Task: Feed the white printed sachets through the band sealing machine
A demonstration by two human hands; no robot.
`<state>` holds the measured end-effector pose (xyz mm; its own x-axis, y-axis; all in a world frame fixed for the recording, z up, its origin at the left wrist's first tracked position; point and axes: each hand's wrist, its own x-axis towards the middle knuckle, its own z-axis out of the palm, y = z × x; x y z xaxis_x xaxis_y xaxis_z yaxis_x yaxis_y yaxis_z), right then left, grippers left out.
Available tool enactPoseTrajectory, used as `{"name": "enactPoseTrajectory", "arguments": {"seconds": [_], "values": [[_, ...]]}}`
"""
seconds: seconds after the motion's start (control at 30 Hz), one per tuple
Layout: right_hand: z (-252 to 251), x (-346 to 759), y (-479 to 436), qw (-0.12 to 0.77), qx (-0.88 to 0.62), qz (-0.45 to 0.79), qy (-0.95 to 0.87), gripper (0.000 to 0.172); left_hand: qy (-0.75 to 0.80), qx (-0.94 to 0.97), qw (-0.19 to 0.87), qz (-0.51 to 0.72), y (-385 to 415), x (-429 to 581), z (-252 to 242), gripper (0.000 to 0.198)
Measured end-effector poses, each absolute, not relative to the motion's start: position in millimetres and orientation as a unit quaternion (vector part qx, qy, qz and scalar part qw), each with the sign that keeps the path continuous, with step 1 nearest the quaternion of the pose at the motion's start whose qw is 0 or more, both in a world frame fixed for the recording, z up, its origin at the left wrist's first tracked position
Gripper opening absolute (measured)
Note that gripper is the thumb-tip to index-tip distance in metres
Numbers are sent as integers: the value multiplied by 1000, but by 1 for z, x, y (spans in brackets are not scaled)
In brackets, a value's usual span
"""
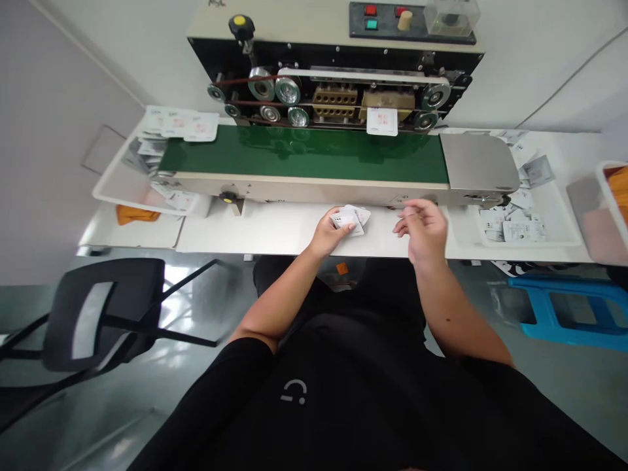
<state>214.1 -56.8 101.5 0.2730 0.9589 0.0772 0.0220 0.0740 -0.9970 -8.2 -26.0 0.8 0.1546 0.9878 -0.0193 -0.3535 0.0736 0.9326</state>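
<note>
My left hand (pixel 333 234) is shut on a small bunch of white printed sachets (pixel 350 220), just above the white table top (pixel 265 229). My right hand (pixel 422 230) hangs to the right of them, close to the front of the conveyor, with its fingers loosely curved and nothing visible in them. Ahead of both hands lies the green belt of a band sealer's conveyor (pixel 304 154). One white sachet (pixel 381 122) stands at the sealer's heating blocks, on the far edge of the belt.
White trays of loose sachets stand at both belt ends, left (pixel 110 190) and right (pixel 554 222). Behind the belt rise the sealer's wheels and control panel (pixel 412 19). An orange cloth (pixel 137 214) lies at the left. A black chair (pixel 103 314) and blue stool (pixel 564 307) stand on the floor.
</note>
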Motion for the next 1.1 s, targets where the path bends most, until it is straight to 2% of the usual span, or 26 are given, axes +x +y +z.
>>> {"name": "enactPoseTrajectory", "arguments": {"seconds": [0.13,0.23,0.4,0.6,0.77,0.93,1.1], "values": [[56,201,-66,457,-568,489,-480,47,386,445,614,526,-27,-7,4,65],[36,197,-64,421,-559,528,-481,48,392,460,607,516,-29,-7,4,59],[24,195,-62,437,-553,543,-456,39,394,512,598,475,-31,-9,5,46],[25,202,-59,494,-577,477,-441,30,421,507,585,474,-30,-11,9,48],[58,223,-42,532,-582,404,-464,18,426,487,590,483,-29,-12,3,52],[136,268,-5,607,-585,364,-397,3,426,480,594,486,-27,-12,-4,52],[193,315,45,614,-613,375,-326,20,427,474,599,484,-28,-12,-3,53]]}}
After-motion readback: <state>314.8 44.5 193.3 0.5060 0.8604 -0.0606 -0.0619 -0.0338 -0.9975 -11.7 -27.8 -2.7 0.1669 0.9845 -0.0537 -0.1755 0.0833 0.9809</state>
